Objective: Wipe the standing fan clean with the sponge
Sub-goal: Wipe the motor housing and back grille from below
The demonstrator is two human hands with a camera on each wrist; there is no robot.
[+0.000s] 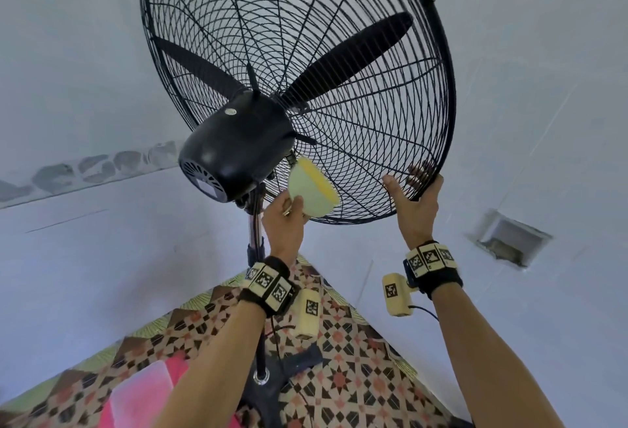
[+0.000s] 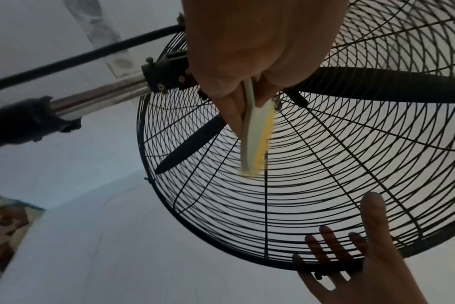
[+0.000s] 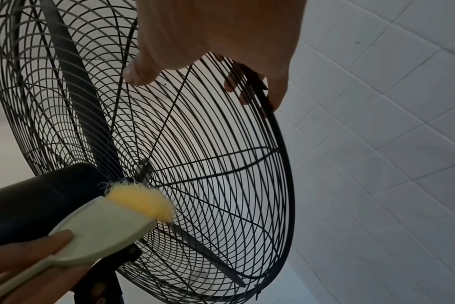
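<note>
Evidently, the sponge [image 1: 314,191] is gripped in the left hand [image 1: 284,223] and pressed against the fan's rear grille [image 1: 367,142] just beside the motor housing [image 1: 234,145], while the grille's lower rim is clasped by the right hand [image 1: 416,205], seemingly for steadiness

A home room: patterned floor mat [image 1: 356,359], tiled wall [image 3: 377,144].

Both your arms reach upward, your left hand [image 1: 284,220] pinching the sponge [image 1: 314,189] while your right hand [image 1: 416,201] curls its fingers [image 2: 327,240] over the guard rim [image 1: 438,169]
</note>
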